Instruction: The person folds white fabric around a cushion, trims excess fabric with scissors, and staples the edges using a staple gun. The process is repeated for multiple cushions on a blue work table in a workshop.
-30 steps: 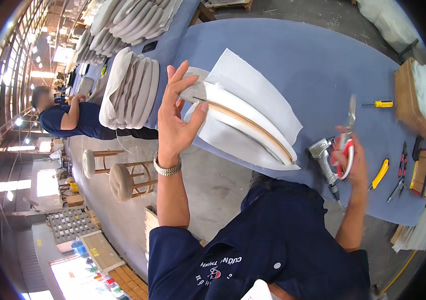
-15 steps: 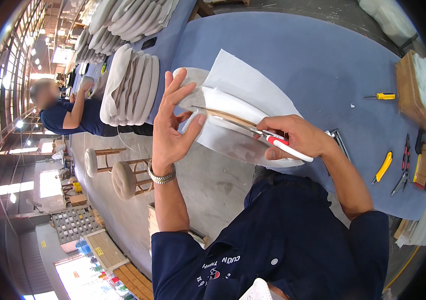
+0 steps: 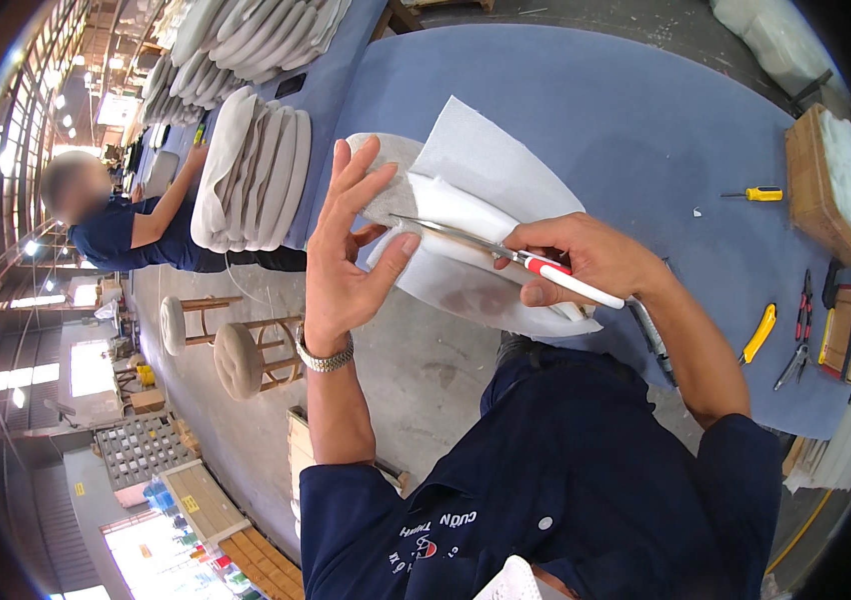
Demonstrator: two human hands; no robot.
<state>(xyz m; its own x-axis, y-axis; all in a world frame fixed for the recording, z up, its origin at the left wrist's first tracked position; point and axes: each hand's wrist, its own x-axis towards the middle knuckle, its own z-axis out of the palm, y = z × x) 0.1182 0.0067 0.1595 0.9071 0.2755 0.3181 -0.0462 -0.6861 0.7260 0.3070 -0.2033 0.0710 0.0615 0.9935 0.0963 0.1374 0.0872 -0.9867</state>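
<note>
My right hand [image 3: 586, 262] is closed round a pair of scissors [image 3: 576, 281] with red and white handles. The metal blades point left, across a padded piece [image 3: 466, 205], and their tips lie near my left thumb. This piece has a grey fabric end, a white padded middle and loose white cloth flaps [image 3: 496, 150] spread on either side. My left hand [image 3: 351, 235] grips the grey end between thumb and fingers, with some fingers fanned upward. Whether the blades are cutting into the material cannot be made out.
The blue table [image 3: 636, 130] carries a yellow screwdriver [image 3: 764, 194], a yellow cutter [image 3: 760, 333], pliers [image 3: 796, 360] and a box of white stuffing [image 3: 831, 185]. Stacked grey cushions [image 3: 251, 175] stand at left, near a co-worker [image 3: 136, 225]. Round stools [image 3: 239, 360] stand on the floor.
My right hand and the scissors have shifted slightly up and left, and the handles have turned a little. My left hand keeps its hold. The co-worker's hand has moved toward the cushion stack.
</note>
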